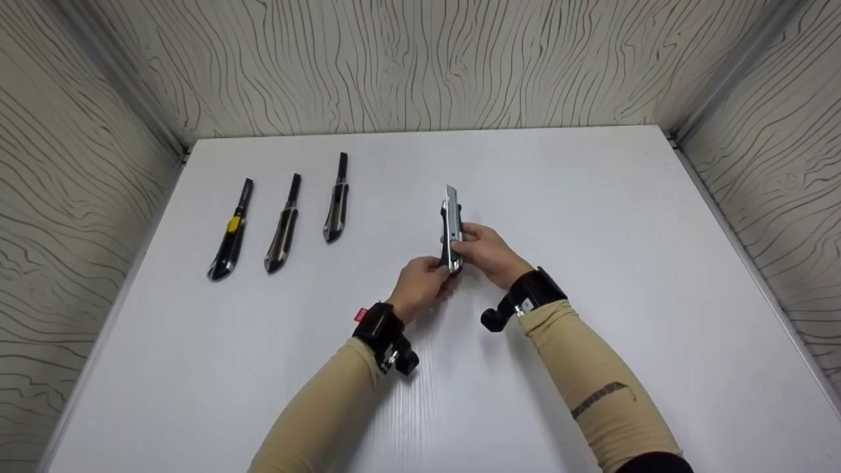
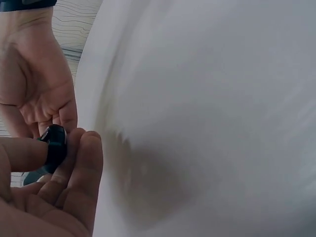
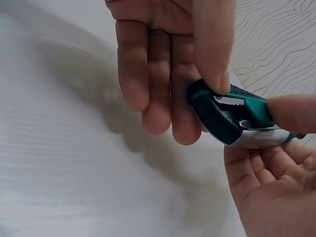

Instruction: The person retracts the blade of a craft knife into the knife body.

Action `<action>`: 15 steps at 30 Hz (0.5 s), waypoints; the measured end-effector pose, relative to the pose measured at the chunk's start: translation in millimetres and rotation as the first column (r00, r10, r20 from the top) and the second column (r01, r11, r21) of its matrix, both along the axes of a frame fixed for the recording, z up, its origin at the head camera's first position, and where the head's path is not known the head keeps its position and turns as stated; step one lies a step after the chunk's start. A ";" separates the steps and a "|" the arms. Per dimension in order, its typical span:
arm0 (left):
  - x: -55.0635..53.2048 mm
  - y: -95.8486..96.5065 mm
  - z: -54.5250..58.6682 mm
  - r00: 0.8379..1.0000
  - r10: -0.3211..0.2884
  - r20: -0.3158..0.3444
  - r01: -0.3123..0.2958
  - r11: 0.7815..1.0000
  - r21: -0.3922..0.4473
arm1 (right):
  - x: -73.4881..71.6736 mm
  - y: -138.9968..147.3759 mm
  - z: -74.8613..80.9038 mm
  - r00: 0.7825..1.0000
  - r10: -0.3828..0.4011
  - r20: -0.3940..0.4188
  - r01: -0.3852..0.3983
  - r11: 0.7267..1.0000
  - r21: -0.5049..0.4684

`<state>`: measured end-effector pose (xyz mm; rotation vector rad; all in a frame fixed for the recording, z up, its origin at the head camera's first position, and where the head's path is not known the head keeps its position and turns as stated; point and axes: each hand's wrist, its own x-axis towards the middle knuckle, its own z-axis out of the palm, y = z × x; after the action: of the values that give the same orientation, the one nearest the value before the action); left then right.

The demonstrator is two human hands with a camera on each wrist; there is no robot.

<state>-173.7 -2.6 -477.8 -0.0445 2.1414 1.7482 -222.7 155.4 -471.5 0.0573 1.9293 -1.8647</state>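
Observation:
Both hands hold a silver and dark green utility knife (image 1: pixel 452 220) above the white table, its pale tip pointing away from me. The left hand (image 1: pixel 418 286) pinches the butt end between thumb and fingers. Along the right side, the right hand (image 1: pixel 493 255) grips the body. In the right wrist view, the right thumb (image 3: pixel 294 113) presses on the green slider (image 3: pixel 258 111), while the left thumb (image 3: pixel 215 54) touches the knife's rounded end. Only that dark end (image 2: pixel 56 145) shows in the left wrist view; fingers hide the rest.
Left of the hands, three more utility knives lie apart on the table (image 1: pixel 558 197): one with a yellow slider (image 1: pixel 227 246), a black and silver one (image 1: pixel 282 240) and another (image 1: pixel 337 207) farther back. Wood-grain patterned walls (image 1: pixel 420 66) border the table's back and sides.

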 end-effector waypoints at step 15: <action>1.5 -0.3 -2.2 0.997 -0.007 0.075 -0.007 0.983 0.184 | 1.3 0.6 -0.1 1.000 -0.029 0.003 0.029 0.999 -0.043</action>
<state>-172.1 -2.8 -480.0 -0.0608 1.9191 1.9053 -221.4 156.1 -471.6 0.0749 1.8956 -1.9234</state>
